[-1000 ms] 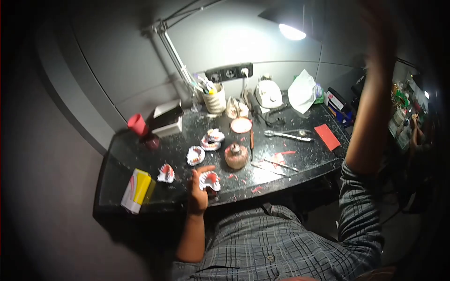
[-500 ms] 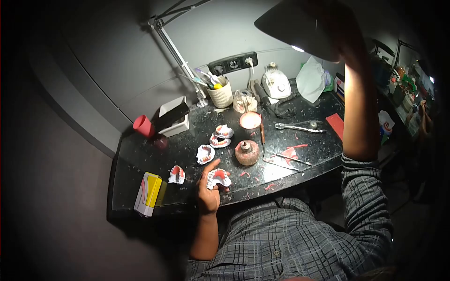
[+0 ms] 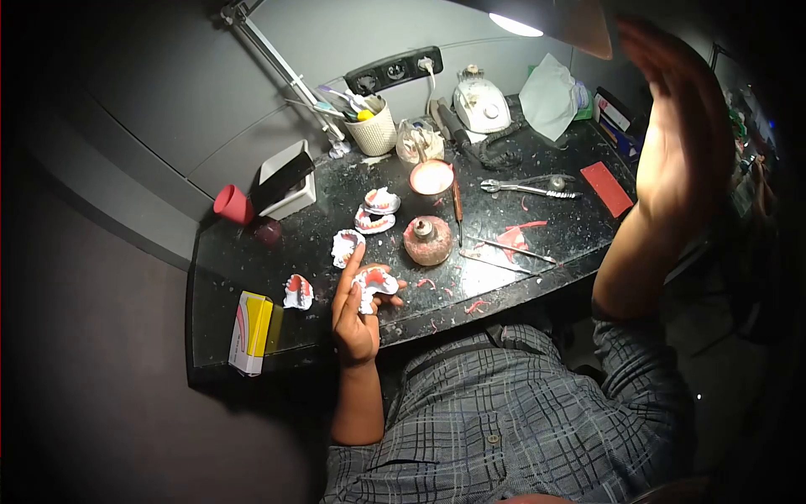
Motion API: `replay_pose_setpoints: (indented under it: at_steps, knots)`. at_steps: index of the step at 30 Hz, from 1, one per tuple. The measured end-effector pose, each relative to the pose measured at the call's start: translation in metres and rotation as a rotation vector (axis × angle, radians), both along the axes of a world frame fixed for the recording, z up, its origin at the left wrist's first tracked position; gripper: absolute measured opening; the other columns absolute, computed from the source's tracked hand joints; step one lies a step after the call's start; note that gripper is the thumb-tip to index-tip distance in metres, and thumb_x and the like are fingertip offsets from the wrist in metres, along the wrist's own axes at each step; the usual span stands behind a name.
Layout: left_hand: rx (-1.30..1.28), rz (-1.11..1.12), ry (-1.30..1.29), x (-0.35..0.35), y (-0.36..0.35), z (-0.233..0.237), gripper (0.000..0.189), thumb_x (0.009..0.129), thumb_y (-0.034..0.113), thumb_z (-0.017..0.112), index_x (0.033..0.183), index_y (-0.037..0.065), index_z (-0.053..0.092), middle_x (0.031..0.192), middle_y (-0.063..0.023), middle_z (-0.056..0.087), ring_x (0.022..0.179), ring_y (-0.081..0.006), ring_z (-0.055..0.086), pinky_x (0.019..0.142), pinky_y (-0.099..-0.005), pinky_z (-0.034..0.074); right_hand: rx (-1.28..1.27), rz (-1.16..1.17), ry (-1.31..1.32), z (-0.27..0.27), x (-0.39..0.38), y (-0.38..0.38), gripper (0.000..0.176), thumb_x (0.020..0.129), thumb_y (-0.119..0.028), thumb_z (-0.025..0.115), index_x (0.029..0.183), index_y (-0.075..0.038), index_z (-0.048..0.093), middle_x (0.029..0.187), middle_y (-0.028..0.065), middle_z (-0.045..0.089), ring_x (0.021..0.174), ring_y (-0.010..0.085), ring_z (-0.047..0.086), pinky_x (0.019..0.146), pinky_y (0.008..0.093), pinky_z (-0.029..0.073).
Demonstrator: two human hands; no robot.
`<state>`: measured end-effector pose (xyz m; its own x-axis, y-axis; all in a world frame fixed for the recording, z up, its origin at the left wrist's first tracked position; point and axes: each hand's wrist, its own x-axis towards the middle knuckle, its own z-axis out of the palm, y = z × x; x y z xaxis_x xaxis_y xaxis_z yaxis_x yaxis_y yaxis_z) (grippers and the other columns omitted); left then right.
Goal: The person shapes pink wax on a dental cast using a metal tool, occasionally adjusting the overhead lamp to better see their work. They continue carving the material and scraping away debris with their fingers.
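Observation:
My left hand (image 3: 354,328) is closed round a white plaster dental cast (image 3: 382,284) with red wax along its arch, held just above the front edge of the desk. My right hand (image 3: 676,80) is raised at the upper right, beside the lamp shade (image 3: 571,25); its fingers are stretched out and hold nothing. Close to the held cast, another plaster cast (image 3: 345,247) lies on the desk, partly behind my left fingers. A pair of casts with red wax (image 3: 379,203) sits farther back, and a smaller one (image 3: 298,291) stands to the left.
A spirit burner (image 3: 428,242) stands mid-desk near a round bowl (image 3: 431,177), a wax knife (image 3: 457,202) and pliers (image 3: 529,189). Thin metal tools (image 3: 512,248) lie among wax scraps. A yellow-white box (image 3: 252,332) is at left, a red wax sheet (image 3: 606,190) at right.
My right hand has come away from the lamp shade and lowered to its right. My left hand has turned the cast slightly. The view has shifted, and the shade appears higher.

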<state>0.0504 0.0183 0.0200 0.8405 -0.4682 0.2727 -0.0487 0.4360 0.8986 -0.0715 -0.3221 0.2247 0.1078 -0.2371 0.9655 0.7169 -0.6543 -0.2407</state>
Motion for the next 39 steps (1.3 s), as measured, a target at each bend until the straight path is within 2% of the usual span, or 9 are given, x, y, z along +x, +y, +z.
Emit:
replay_pose_setpoints:
  at_steps: [2,4,7,9,21,29,31,34,39]
  knots:
    - [-0.024,-0.007,0.01,0.001,-0.003,0.002,0.06,0.105,0.028,0.038,0.155,-0.005,0.031,0.12,-0.0214,0.064,0.095,-0.0367,0.071,0.071,-0.037,0.059,0.065,0.24,-0.038,-0.014,-0.014,0.023,0.031,0.089,-0.005,0.068,0.115,0.012,0.064,0.1,0.0168,0.066,0.075,0.0205,0.061,0.068,0.0341,0.05]
    - [-0.017,0.004,-0.005,-0.001,-0.009,0.011,0.058,0.106,0.024,0.035,0.155,-0.005,0.029,0.12,-0.0181,0.064,0.097,-0.034,0.071,0.074,-0.0358,0.058,-0.615,0.794,0.365,0.002,-0.014,0.061,0.077,0.075,-0.063,0.081,0.125,-0.009,0.06,0.113,0.0126,0.072,0.105,0.0263,0.062,0.098,0.0469,0.046]
    - [-0.051,-0.011,0.08,-0.002,-0.013,0.005,0.059,0.106,0.024,0.036,0.156,-0.005,0.028,0.12,-0.0185,0.064,0.097,-0.0343,0.071,0.074,-0.0357,0.057,-0.185,0.799,0.33,-0.014,-0.049,0.115,0.021,0.099,-0.03,0.067,0.1,-0.012,0.077,0.1,0.0047,0.078,0.09,0.0208,0.07,0.091,0.0419,0.051]
    - [0.009,-0.013,0.009,0.002,-0.011,0.002,0.059,0.106,0.025,0.036,0.156,-0.005,0.028,0.121,-0.0189,0.064,0.096,-0.0332,0.071,0.073,-0.0346,0.057,-0.474,1.083,0.234,-0.001,-0.026,0.098,0.014,0.099,-0.021,0.066,0.099,-0.011,0.076,0.097,0.0038,0.078,0.084,0.0197,0.071,0.085,0.0396,0.054]
    - [0.059,0.048,0.006,-0.01,-0.017,0.0,0.062,0.104,0.025,0.039,0.155,-0.007,0.027,0.122,-0.0201,0.062,0.099,-0.0308,0.07,0.076,-0.0348,0.057,-0.374,1.014,-0.017,-0.016,-0.023,0.102,0.011,0.098,-0.021,0.068,0.096,-0.012,0.074,0.092,0.0052,0.078,0.08,0.0183,0.071,0.078,0.0372,0.055]
    - [0.151,0.14,-0.115,-0.005,-0.017,-0.014,0.061,0.092,0.007,0.07,0.145,-0.009,0.043,0.125,-0.0148,0.061,0.114,-0.0187,0.059,0.099,-0.0311,0.048,-0.311,0.814,-0.063,-0.044,-0.007,0.111,0.01,0.097,-0.021,0.069,0.095,-0.012,0.073,0.089,0.0062,0.077,0.078,0.0174,0.072,0.073,0.0356,0.056]
    - [0.166,0.055,-0.051,0.003,-0.01,-0.018,0.064,0.088,0.005,0.077,0.143,-0.008,0.047,0.124,-0.0111,0.061,0.112,-0.0153,0.056,0.1,-0.0296,0.045,-0.075,0.563,0.326,-0.06,-0.025,0.108,0.019,0.09,-0.027,0.078,0.1,-0.011,0.074,0.09,0.0111,0.077,0.077,0.0209,0.072,0.074,0.0391,0.056]
    - [0.138,0.149,-0.201,-0.013,-0.021,-0.006,0.071,0.082,0.0,0.082,0.142,-0.005,0.045,0.13,-0.0144,0.058,0.115,-0.0179,0.057,0.102,-0.033,0.046,-0.498,-0.015,0.695,-0.075,-0.009,0.074,0.046,0.078,-0.02,0.082,0.118,-0.005,0.067,0.099,0.0094,0.072,0.09,0.0294,0.068,0.079,0.0378,0.052]
    - [0.177,0.275,-0.405,-0.013,-0.023,-0.014,0.078,0.07,0.002,0.091,0.131,0.005,0.043,0.125,-0.0133,0.057,0.11,-0.0168,0.056,0.098,-0.0306,0.047,-0.548,-0.128,1.275,-0.132,-0.011,0.045,0.024,0.076,-0.009,0.077,0.097,-0.002,0.066,0.091,0.016,0.069,0.089,0.0364,0.067,0.075,0.0453,0.051]
